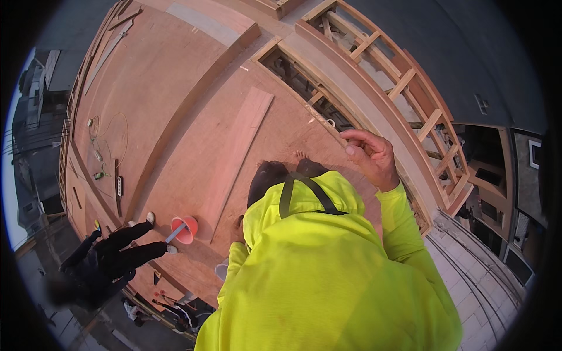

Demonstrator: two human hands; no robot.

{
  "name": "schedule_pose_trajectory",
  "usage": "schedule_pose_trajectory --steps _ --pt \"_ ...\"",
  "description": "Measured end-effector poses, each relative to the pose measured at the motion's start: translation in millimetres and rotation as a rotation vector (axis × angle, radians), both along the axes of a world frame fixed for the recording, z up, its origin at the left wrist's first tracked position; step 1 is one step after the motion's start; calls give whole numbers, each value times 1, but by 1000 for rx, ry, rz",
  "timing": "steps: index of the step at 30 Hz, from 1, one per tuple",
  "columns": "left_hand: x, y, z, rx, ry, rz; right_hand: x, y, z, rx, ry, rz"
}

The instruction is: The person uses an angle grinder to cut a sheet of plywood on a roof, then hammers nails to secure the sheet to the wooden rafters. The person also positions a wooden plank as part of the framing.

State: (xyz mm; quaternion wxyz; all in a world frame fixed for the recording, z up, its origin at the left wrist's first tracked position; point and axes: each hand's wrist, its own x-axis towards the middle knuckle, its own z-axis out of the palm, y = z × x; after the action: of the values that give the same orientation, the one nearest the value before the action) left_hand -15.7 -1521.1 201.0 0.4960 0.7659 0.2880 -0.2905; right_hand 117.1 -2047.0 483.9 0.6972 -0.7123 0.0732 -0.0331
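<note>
My right hand (373, 159) is raised over the plywood deck (281, 131), near the edge of a long framed opening (310, 88). Its fingers are loosely bent, with thumb and forefinger apart, and I see nothing between them. A small pale ring-shaped thing (331, 123) lies at the opening's edge, just beyond the fingertips. Only a dark bit of my left hand (239, 225) shows beside my left thigh; the yellow sleeve and my body hide its fingers. A long, lighter plywood strip (243, 149) lies flat on the deck ahead of my left side.
A red bucket (185, 230) stands at left beside a person in dark clothes (120, 251). Beyond lie a power strip (119, 186) and a looped cord (126, 137). A raised timber edge (193, 105) crosses the deck. Open wooden framing (401, 85) runs along the right.
</note>
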Motion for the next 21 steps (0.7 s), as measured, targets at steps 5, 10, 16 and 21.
schedule_pose_trajectory --steps 5,10,16,21 --pt "54 -17 37 89 4 -224 15 27 131 471 -768 378" --pt "98 -12 50 50 33 -229 8 52 181 753 -894 415" --pt "144 -6 76 52 -10 -354 -1 58 172 709 -959 189" --pt "182 -10 82 4 94 -427 -22 67 176 621 -953 115"
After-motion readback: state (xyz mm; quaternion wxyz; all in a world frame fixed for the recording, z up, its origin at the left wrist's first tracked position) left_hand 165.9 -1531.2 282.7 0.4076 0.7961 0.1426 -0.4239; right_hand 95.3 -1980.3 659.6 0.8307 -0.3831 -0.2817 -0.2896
